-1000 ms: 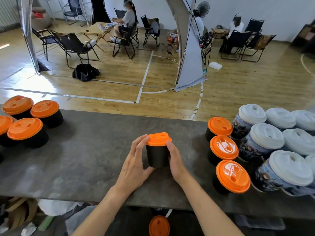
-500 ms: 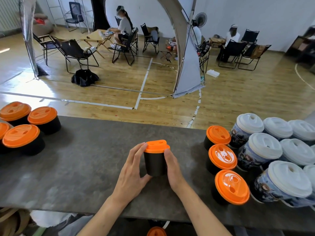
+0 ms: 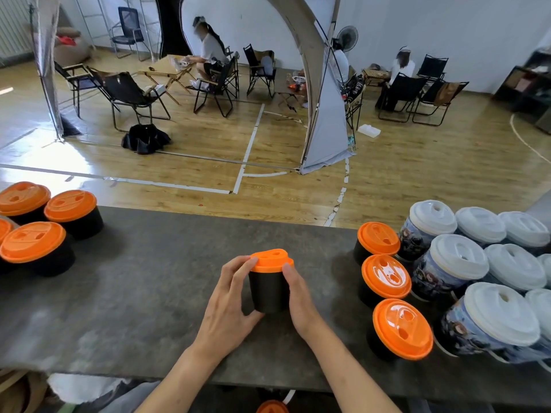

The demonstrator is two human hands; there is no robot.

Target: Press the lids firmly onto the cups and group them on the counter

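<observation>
Room: we see a hall with a wooden floor, folding chairs and seated people beyond the far edge of the table (image 3: 149, 293), whose top is dark, matt and mottled grey.
Fingers: the left hand (image 3: 226, 311) curls round the black cup (image 3: 268, 290), fingertips up at the lid's rim and thumb low near the base. The right hand (image 3: 301, 299) cradles the other side, one tip against the rim.
Cup: it stands upright mid-table, nearer the near edge, well apart from both groups.
Lid: the orange lid (image 3: 269, 260) sits on top and looks level. We cannot tell whether it has snapped all round.
Step in hand: we judge this to be seating the lid.
Doing it well: we would steady the wall lightly and push down on the lid's edge all the way round. Squeezing the thin wall would ovalise the mouth and keep the lid from catching.
Materials: the cup is matt black and tapered, likely paper. The lid is glossy moulded plastic with a raised sip spout and shallow recesses.
Right end: three orange-lidded cups (image 3: 386, 277) stand in a column, beside printed cups with white lids (image 3: 459, 257).
Left end: more orange-lidded cups (image 3: 32, 242) cluster at the edge.
</observation>
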